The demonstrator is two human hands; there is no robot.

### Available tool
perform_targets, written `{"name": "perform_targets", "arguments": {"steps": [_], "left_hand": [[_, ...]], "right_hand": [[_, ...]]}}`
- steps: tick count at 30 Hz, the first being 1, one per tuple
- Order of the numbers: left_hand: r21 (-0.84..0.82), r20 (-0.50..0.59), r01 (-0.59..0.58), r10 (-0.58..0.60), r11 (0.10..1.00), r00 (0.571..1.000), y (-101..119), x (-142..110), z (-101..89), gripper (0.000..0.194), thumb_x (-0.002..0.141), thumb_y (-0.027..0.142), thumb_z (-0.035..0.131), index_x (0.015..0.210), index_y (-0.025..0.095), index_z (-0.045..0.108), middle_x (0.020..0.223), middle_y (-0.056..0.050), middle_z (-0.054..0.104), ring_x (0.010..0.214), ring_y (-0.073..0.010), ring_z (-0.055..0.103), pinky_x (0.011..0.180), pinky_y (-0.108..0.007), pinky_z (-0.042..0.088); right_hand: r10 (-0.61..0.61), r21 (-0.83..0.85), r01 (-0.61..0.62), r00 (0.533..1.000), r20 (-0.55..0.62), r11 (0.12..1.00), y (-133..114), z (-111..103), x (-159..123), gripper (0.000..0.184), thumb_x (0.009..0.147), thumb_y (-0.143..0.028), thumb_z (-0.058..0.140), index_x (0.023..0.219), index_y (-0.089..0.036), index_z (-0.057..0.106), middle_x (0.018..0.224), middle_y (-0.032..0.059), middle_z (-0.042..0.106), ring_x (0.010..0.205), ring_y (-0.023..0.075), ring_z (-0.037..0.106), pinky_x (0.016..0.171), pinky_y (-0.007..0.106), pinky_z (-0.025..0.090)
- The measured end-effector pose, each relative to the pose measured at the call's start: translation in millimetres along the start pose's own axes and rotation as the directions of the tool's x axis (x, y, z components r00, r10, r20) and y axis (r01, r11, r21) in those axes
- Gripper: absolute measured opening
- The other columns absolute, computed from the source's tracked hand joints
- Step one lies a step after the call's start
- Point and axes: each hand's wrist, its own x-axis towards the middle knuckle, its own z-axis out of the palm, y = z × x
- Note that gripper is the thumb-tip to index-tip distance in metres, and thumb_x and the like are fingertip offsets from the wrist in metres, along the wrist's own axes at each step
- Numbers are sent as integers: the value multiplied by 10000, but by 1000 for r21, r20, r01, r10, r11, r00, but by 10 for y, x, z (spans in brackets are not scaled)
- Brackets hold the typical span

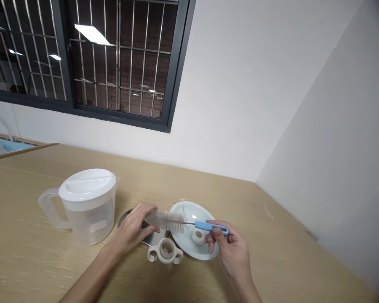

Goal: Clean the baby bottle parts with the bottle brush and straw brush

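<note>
The right hand (232, 248) had its grip closed around the blue plastic handle of a white-bristled bottle brush (167, 219), while the left hand (134, 225) had its grip curled partly closed at the bristle end, seemingly pinching it. The brush lay level above a round white plate (185, 244) and a cream two-hooked plastic holder (166, 251) on the light wooden bench (281, 252).

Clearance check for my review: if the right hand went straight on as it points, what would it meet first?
Besides the brush it holds, the right hand would probably meet the small white ring on the plate, though depth is unclear.
</note>
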Motion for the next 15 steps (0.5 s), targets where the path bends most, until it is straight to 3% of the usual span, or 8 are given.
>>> {"name": "perform_targets", "arguments": {"steps": [4, 7, 11, 13, 15], "left_hand": [[-1, -7, -22, 22, 1000, 1000, -4, -5, 4, 459, 858, 271, 658, 1268, 255, 452, 1138, -58, 638, 1066, -205, 600, 915, -348, 492], [-2, -13, -36, 36, 999, 999, -4, -6, 9, 456, 856, 277, 661, 1262, 250, 455, 1128, -57, 644, 1057, -205, 605, 908, -345, 496], [-7, -31, -33, 33, 999, 999, -9, -4, 21, 463, 845, 307, 672, 1257, 246, 469, 1128, -63, 648, 1056, -214, 613, 912, -353, 500], [-12, -30, -15, 15, 1000, 999, -19, -2, 26, 473, 840, 314, 676, 1261, 245, 470, 1143, -71, 643, 1069, -221, 610, 917, -361, 502], [-14, -28, 19, -19, 1000, 999, -30, 1, 31, 484, 832, 310, 683, 1263, 246, 474, 1159, -73, 639, 1084, -225, 607, 922, -365, 504]], "right_hand": [[34, -77, -39, 998, -57, 996, 25, -16, -1, 434, 747, -572, 707, 850, -150, 704, 455, -13, 541, 347, 105, 451, 336, 201, 351], [24, -147, -38, 995, -95, 988, 40, -16, -5, 453, 743, -609, 687, 723, -156, 678, 420, -18, 504, 341, 102, 418, 332, 202, 323], [-54, -249, 33, 995, -80, 968, -4, 24, -24, 545, 830, -607, 591, 496, -186, 505, 414, -10, 468, 369, 94, 398, 374, 209, 320], [-72, -238, 62, 997, -35, 969, -61, 63, -40, 514, 874, -593, 538, 560, -187, 534, 454, -15, 474, 401, 104, 424, 405, 216, 342], [-80, -185, 80, 997, 9, 979, -125, 103, -56, 433, 902, -572, 509, 749, -182, 619, 511, -19, 499, 448, 124, 471, 451, 230, 383]]}}
